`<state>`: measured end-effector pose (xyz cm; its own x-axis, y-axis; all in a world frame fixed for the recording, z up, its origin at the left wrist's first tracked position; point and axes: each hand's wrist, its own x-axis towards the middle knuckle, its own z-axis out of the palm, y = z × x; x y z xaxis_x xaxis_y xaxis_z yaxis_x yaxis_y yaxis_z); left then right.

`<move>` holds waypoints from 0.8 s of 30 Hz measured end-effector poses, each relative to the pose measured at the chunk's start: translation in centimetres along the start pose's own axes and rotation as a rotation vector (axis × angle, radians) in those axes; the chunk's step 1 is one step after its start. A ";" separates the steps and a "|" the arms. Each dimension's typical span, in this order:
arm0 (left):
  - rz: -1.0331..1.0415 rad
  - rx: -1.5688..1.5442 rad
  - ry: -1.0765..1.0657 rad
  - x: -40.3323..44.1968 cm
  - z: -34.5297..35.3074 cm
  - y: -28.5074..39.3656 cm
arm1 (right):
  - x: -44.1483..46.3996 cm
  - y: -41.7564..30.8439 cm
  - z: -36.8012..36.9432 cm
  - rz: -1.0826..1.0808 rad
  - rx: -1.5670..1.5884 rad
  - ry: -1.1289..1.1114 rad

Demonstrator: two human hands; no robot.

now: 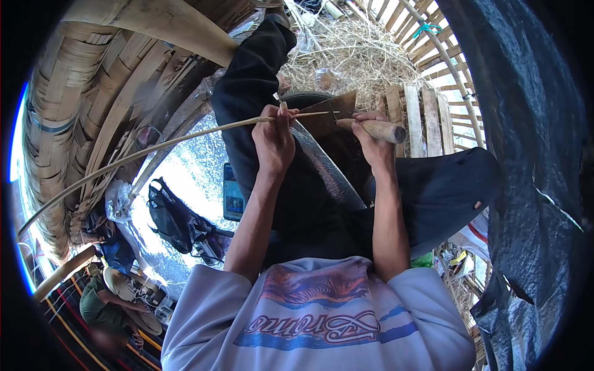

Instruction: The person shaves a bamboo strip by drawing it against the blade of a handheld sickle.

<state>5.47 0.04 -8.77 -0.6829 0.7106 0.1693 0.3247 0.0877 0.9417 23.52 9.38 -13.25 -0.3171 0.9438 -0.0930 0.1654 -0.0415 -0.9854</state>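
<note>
My left hand [275, 141] is closed around a long, thin bamboo stick [179, 141] near its pointed right end. The stick curves away to the lower left, past the woven bamboo wall. My right hand [374, 145] grips a tool with a thick wooden handle [385, 131], whose butt points right. Its front end is thin and dark and lies close to the stick's tip; I cannot make out its shape or whether the two touch. Below the hands, a brown flat piece [325, 117] and a long grey bar-like piece [328, 167] lie between my legs.
Straw [359, 49] covers the ground ahead, beside wooden slats [427, 120]. At left are a phone [233, 191], a black backpack [176, 216] and the woven bamboo wall [59, 123]. Another person [102, 303] sits at lower left. Dark plastic sheeting [526, 123] hangs at right.
</note>
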 end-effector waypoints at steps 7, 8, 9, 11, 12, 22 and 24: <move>-0.006 -0.004 0.012 -0.2 0.1 -0.1 | 0.1 1.6 1.2 -0.016 -0.084 -0.018; 0.001 -0.003 0.018 0.0 0.1 -0.1 | 0.3 2.0 1.1 -0.023 -0.080 -0.020; -0.016 0.002 0.009 -0.1 0.1 -0.1 | 0.0 0.5 0.9 -0.048 0.010 -0.012; -0.036 0.009 0.003 -0.1 -0.1 -0.3 | -0.4 -1.8 0.5 -0.092 0.186 0.010; -0.013 0.011 0.009 -0.1 -0.1 -0.3 | -0.5 -1.9 0.1 -0.062 0.152 -0.061; -0.021 -0.007 0.011 -0.1 0.0 -0.2 | -0.3 -2.4 0.6 -0.113 0.141 -0.048; -0.010 -0.058 0.017 0.2 0.3 0.2 | -0.2 -1.1 0.5 -0.111 0.009 -0.058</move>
<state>5.65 0.40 -8.64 -0.6972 0.6978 0.1641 0.2796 0.0539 0.9586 22.91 9.10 -12.25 -0.3863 0.9223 0.0089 0.1184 0.0592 -0.9912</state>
